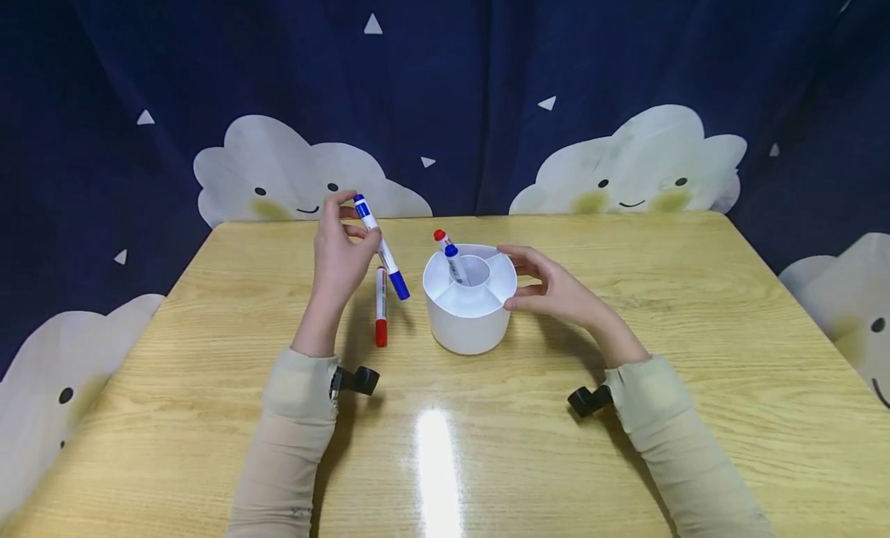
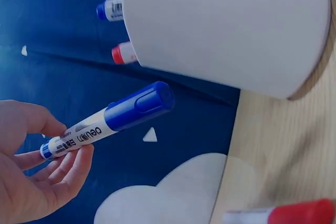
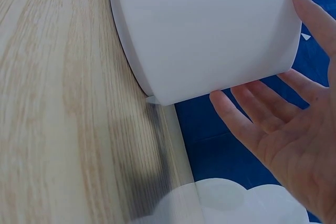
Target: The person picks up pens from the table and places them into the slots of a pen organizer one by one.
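Thumb and fingertips of my left hand [image 1: 341, 256] pinch a blue whiteboard marker [image 1: 386, 256] near its upper end. It hangs tilted above the table, its blue cap [image 2: 140, 107] pointing down towards the right. My right hand [image 1: 556, 291] holds the right side of a round white pen holder [image 1: 467, 333], thumb at the front and fingers behind. A red-ended marker [image 1: 441, 236] and a second blue-ended marker [image 1: 455, 264] stand in the holder, leaning left. Another red marker [image 1: 381, 306] lies on the table, below the held one in the head view.
The pen holder has a round middle cup with divided compartments around it, and stands on a light wooden table [image 1: 542, 461]. Behind the table hangs a dark blue curtain [image 1: 459, 82] with clouds and triangles. A small black wrist camera [image 1: 589, 401] sits at the right cuff.
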Motion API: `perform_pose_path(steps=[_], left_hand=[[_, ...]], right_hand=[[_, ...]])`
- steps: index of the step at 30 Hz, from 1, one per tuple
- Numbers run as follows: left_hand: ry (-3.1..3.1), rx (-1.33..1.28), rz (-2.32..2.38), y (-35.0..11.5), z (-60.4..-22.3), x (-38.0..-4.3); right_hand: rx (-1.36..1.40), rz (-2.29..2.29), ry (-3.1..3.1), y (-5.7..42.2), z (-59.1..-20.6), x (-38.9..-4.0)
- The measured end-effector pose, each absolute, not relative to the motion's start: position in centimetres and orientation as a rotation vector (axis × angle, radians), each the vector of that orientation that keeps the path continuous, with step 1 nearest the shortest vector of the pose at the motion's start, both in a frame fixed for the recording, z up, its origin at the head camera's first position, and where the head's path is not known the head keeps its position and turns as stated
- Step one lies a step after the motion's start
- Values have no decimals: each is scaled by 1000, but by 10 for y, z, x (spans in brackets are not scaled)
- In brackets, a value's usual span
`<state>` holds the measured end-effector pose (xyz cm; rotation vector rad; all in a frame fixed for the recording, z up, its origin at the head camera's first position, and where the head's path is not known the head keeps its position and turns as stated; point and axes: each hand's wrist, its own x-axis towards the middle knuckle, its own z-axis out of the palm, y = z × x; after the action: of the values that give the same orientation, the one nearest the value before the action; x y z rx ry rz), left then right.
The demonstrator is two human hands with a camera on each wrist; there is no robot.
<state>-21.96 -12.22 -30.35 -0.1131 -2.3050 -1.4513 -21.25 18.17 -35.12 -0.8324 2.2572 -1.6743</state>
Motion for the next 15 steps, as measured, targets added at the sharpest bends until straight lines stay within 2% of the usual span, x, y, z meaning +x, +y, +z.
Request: perform_pose_path(steps=[15], left_hand=[[-2068,-233,-1496,-109,-289,-205]], right_hand=[[-833,-1684,2251,182,-353,-213]])
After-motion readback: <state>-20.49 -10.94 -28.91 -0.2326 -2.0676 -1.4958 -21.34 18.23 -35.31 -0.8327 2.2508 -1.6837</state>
